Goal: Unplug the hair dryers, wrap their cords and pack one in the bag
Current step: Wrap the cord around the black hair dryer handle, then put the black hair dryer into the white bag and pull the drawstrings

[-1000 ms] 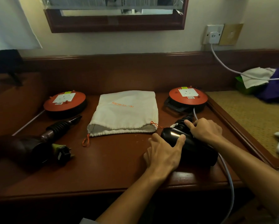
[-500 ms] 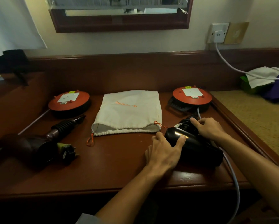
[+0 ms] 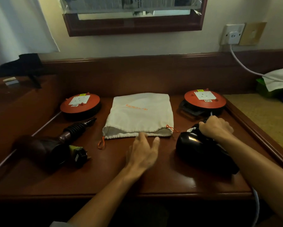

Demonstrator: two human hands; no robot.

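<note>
Orange lettering is printed on the cream drawstring bag point(image 3: 140, 115), upside down from this side; it cannot be read with certainty. White socket plates with small yellow and white stickers are carried on the two round red cable reels, the left reel point(image 3: 80, 104) and the right reel point(image 3: 205, 99); their print is too small to be read.

The left hand point(image 3: 142, 153) is held low over the desk point(image 3: 104, 174), just in front of the open mouth of the bag, with its fingers straight and slightly spread; the fingertips point(image 3: 141, 135) are at the hem, though contact cannot be told. The right hand point(image 3: 215, 127) is curled around the handle of the black hair dryer point(image 3: 201, 149), which lies on its side at the right, near the right reel. A pale cable point(image 3: 255, 208) hangs off the near right edge of the desk.

A dark red hair dryer point(image 3: 44, 148) lies at the left with its black plug point(image 3: 79, 154) beside it on the desk. The bag lies flat between the two reels.

On the far wall a white plug point(image 3: 233, 36) sits in a socket, below a wood-framed mirror point(image 3: 134, 27).
</note>
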